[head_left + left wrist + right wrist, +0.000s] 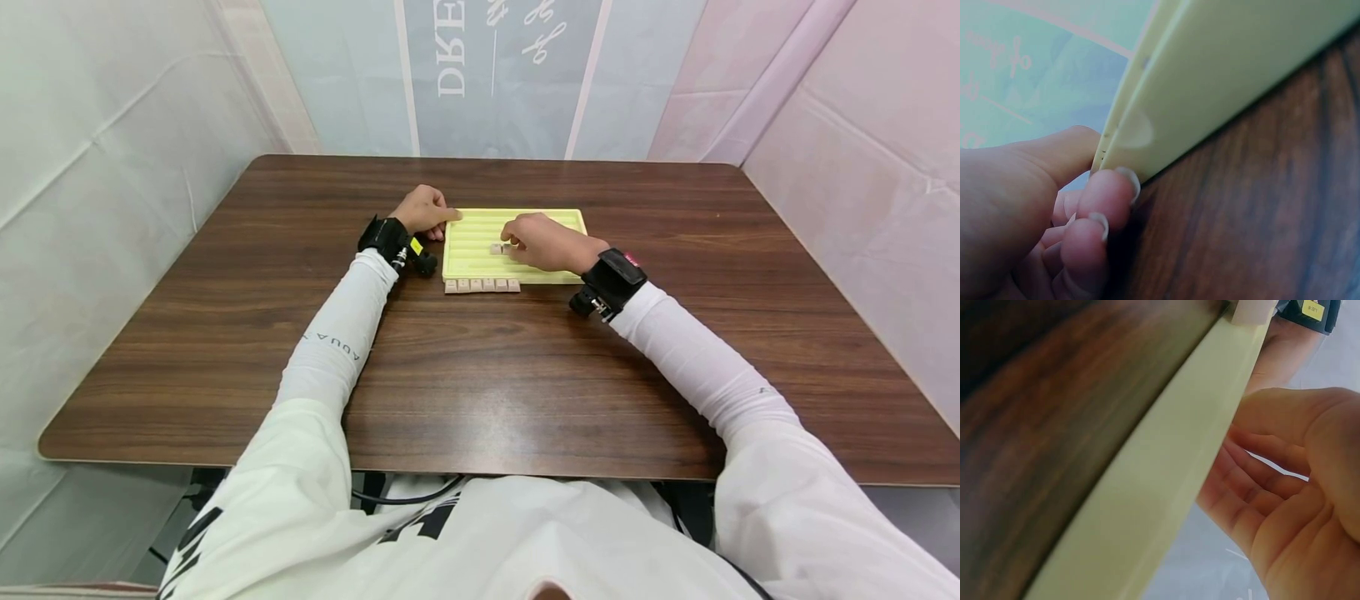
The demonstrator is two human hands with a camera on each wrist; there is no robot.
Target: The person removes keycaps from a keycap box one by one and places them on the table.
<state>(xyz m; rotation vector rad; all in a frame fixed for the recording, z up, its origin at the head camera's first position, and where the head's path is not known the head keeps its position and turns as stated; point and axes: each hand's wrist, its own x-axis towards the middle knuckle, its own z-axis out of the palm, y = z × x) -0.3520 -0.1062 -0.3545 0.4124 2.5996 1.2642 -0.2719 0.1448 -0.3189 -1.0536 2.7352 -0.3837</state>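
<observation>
A pale yellow tray (480, 268) with ridged rows lies on the table. My left hand (427, 212) grips its far left corner, the thumb on the rim and the fingertips (1107, 194) against the side wall. Over the middle of the tray is my right hand (551, 242), its fingers curled down at a small beige keycap-like block (507, 249). Another such block (496, 249) sits just left of it in the same row. In the right wrist view the tray wall hides my right fingertips. Several more blocks (482, 286) stand in a line along the tray's front edge.
The brown wooden table (480, 375) reaches out on every side of the tray. A printed curtain (502, 108) hangs behind its far edge, with pale sheeting (112, 167) at the sides. Black camera straps (615, 279) are round both wrists.
</observation>
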